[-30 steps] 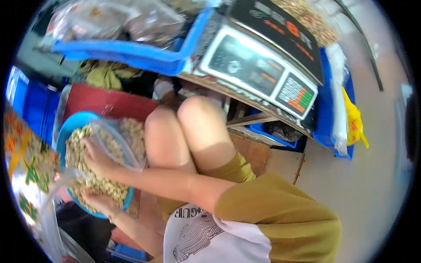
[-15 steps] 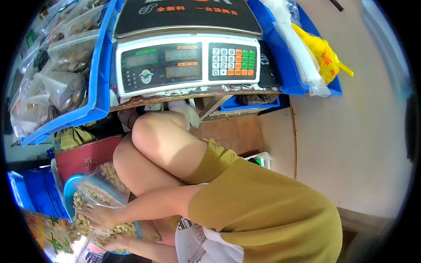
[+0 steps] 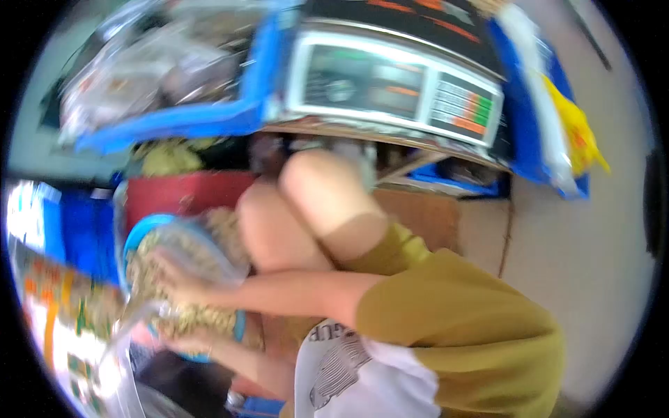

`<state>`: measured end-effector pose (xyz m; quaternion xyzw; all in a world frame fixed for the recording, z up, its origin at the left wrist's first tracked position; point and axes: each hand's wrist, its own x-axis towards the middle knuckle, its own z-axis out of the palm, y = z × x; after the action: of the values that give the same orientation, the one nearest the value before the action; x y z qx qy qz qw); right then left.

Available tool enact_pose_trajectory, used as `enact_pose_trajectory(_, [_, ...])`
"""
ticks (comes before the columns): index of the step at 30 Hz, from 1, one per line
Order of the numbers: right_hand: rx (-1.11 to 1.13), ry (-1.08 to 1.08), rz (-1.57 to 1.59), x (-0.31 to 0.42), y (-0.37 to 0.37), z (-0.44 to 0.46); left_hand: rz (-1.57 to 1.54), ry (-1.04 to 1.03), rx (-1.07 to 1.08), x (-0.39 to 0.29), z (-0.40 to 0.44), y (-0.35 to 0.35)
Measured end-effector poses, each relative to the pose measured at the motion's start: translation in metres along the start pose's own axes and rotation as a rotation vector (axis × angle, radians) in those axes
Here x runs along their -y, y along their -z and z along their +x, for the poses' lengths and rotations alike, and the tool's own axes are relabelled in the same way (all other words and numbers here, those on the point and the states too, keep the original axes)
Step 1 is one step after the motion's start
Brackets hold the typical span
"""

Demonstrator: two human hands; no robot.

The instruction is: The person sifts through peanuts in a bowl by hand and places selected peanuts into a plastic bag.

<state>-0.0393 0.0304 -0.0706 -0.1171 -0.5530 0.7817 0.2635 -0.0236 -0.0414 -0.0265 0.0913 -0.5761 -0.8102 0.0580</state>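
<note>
Along the tabletop's (image 3: 376, 137) near edge stands a scale (image 3: 362, 87). Lower, beside the knees, is a blue basin (image 3: 155, 221), a clear bag (image 3: 209, 244) across its knee-side rim. The right hand (image 3: 178, 280) lies inside, the left hand (image 3: 188, 341) at the near rim; blur hides whether either grips the pale, nut-like pieces (image 3: 202, 319) filling it.

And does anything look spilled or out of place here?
Nothing looks spilled or damaged, as far as the blur allows: the pale pieces lie in the blue basin by the right hand and left hand. Only the yellow bag looks slightly untidy, its end sticking out past the blue tray beside the scale.
</note>
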Motion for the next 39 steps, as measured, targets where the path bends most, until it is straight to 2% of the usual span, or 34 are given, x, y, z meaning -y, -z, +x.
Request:
enact_pose_trajectory(3, [-0.069,0.101,-0.407,0.029,0.021,-0.006,-0.111,0.011,-0.039,0.007,-0.005,0.012])
enact_pose_trajectory(4, [-0.087,0.112,-0.33,0.028,0.026,-0.001,-0.117,-0.008,-0.085,0.01,-0.003,0.02])
enact_pose_trajectory(5, [-0.104,0.196,-0.352,0.027,0.028,0.002,-0.052,-0.047,-0.204,0.019,-0.005,0.021])
enact_pose_trajectory(6, [-0.123,0.279,-0.377,0.026,0.031,0.004,-0.083,-0.04,-0.218,0.02,-0.006,0.016])
enact_pose_trajectory(9, [-0.083,0.285,-0.467,0.025,0.037,0.013,-0.206,0.018,-0.337,0.002,-0.025,-0.024])
enact_pose_trajectory(11, [-0.08,0.344,-0.526,0.036,0.039,0.009,-0.325,-0.022,-0.242,0.037,0.002,0.014])
enact_pose_trajectory(13, [-0.012,0.189,-0.224,0.011,0.034,0.006,-0.33,-0.063,-0.301,0.013,-0.016,-0.009])
enact_pose_trajectory(15, [0.064,0.257,-0.394,0.01,0.042,0.003,-0.365,-0.066,-0.336,0.0,-0.026,-0.017])
enact_pose_trajectory(17, [0.038,0.254,-0.456,0.015,0.042,-0.001,-0.397,-0.061,-0.363,0.0,-0.027,-0.017])
enact_pose_trajectory(18, [-0.024,0.209,-0.427,0.029,0.037,-0.002,-0.386,-0.071,-0.289,0.006,-0.024,-0.008])
enact_pose_trajectory(19, [-0.087,0.164,-0.401,0.039,0.034,-0.003,-0.297,-0.075,-0.328,0.008,-0.023,-0.006])
enact_pose_trajectory(20, [-0.067,0.075,-0.38,0.04,0.038,-0.001,-0.283,-0.041,-0.326,0.008,-0.024,-0.003])
enact_pose_trajectory(22, [-0.127,0.031,-0.241,0.018,0.041,0.005,-0.263,0.026,-0.3,-0.003,-0.029,-0.004])
enact_pose_trajectory(24, [-0.089,-0.004,-0.192,0.009,0.047,0.012,-0.253,0.097,-0.251,-0.012,-0.03,0.003])
enact_pose_trajectory(27, [-0.117,-0.035,-0.174,0.037,0.044,0.012,-0.199,0.091,-0.149,-0.014,-0.032,0.012])
enact_pose_trajectory(28, [-0.135,-0.123,-0.101,0.02,0.052,0.015,-0.174,0.091,-0.089,-0.016,-0.033,0.015])
enact_pose_trajectory(32, [-0.157,-0.064,-0.086,0.029,0.058,0.018,-0.159,0.142,-0.017,-0.028,-0.046,0.016])
enact_pose_trajectory(35, [-0.154,0.155,-0.357,0.047,0.056,0.011,-0.147,0.154,-0.003,-0.03,-0.052,0.019])
enact_pose_trajectory(39, [-0.114,0.138,-0.193,0.041,0.062,0.012,-0.006,0.1,0.006,-0.027,-0.06,0.03])
